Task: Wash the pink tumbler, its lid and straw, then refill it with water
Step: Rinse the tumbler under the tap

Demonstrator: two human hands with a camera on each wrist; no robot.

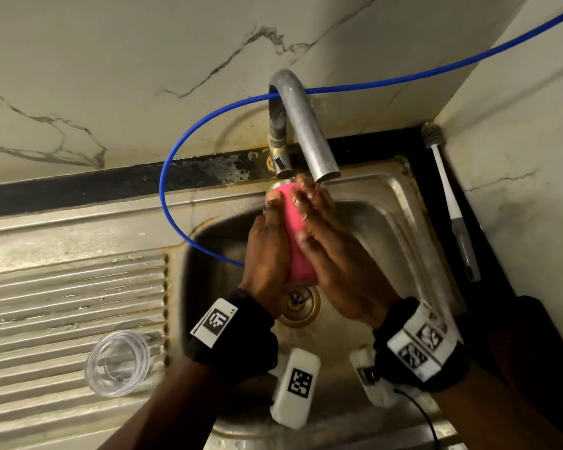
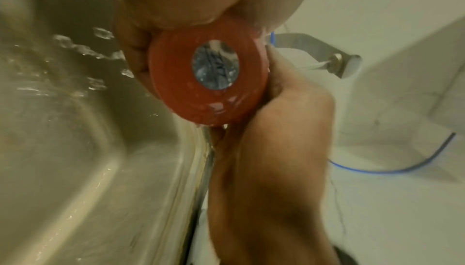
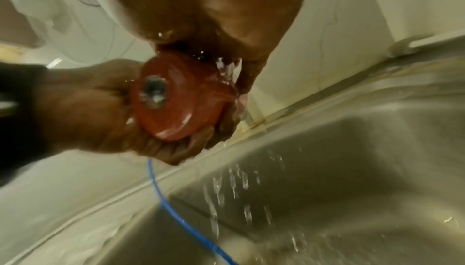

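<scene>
- Two hands hold one pink tumbler [image 1: 294, 235] over the sink [image 1: 403, 203] basin, just under the single tap [image 1: 309, 131] spout at the back edge.
- One left hand [image 1: 267, 254] has its fingers curled round the tumbler's side.
- One right hand [image 1: 335, 251] lies with fingers spread flat along the other side, wet.
- One clear lid [image 1: 119, 363] rests on the ribbed drainboard [image 1: 62, 287] near the sink's left rim.
- One blue hose [image 1: 173, 177] loops into the basin.
- One brush [image 1: 449, 196] lies along the right edge.

Sink [image 1: 400, 203]: stainless steel, dulled, water-spotted, ridged on the draining board; brownish staining along the rim. Tap [image 1: 306, 125]: brushed metal, matt. Tumbler [image 1: 298, 241]: pink coating, glossy and wet, with a bare bright metal disc in its base. Lid [image 1: 117, 362]: clear, glossy plastic. Hose [image 1: 176, 219]: smooth blue plastic. Wall [image 1: 111, 76]: polished veined marble.
</scene>
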